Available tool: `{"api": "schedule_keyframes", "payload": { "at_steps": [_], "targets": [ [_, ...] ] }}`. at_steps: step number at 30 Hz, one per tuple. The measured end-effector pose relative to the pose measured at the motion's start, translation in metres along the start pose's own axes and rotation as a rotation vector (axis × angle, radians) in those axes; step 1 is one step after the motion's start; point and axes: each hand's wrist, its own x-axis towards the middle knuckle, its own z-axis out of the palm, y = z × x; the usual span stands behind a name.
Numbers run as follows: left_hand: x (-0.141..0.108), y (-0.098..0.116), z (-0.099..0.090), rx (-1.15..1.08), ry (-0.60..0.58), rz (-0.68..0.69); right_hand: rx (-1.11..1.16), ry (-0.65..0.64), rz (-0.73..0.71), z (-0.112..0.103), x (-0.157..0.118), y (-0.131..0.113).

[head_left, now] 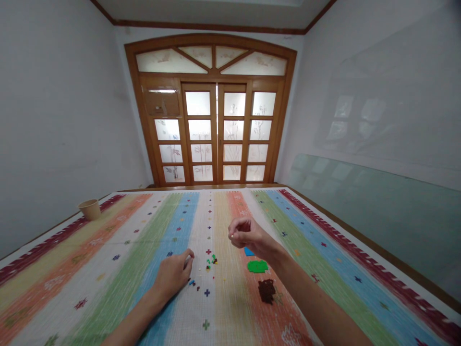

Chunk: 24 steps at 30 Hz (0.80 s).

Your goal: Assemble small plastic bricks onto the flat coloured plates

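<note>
beads (212, 262) between hands (173, 275) (250, 235), paper cup (90, 209) far left, glass pane (370, 216) right

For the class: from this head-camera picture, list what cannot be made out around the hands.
Head view:
- Right hand: its fingers hide most of the small pale piece they pinch, which is too small to identify.
- Left hand: its back hides what its fingers touch.
- Blue piece: partly hidden by the right hand.
- Beads: too small to tell their shape.
</note>
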Motion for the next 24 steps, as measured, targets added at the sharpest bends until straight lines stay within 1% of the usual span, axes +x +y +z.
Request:
{"api": "schedule_keyframes", "payload": {
  "at_steps": [3,9,13,18,24],
  "targets": [
    [0.000,0.000,0.000,0.000,-0.002,0.001,-0.130,-0.001,0.024,0.001,-0.002,-0.003],
    [-0.001,0.002,-0.004,-0.003,-0.002,0.008,-0.314,-0.102,0.018,0.004,-0.003,-0.015],
    [-0.001,0.003,-0.005,-0.003,-0.022,-0.007,-0.534,-0.140,0.057,0.002,-0.003,-0.019],
    [0.000,0.001,-0.002,0.002,-0.013,-0.004,-0.801,-0.115,0.110,-0.008,-0.002,-0.013],
    [0.000,0.001,-0.003,-0.009,-0.016,0.000,-1.028,-0.063,0.205,-0.024,0.004,0.000]
  ]
}}
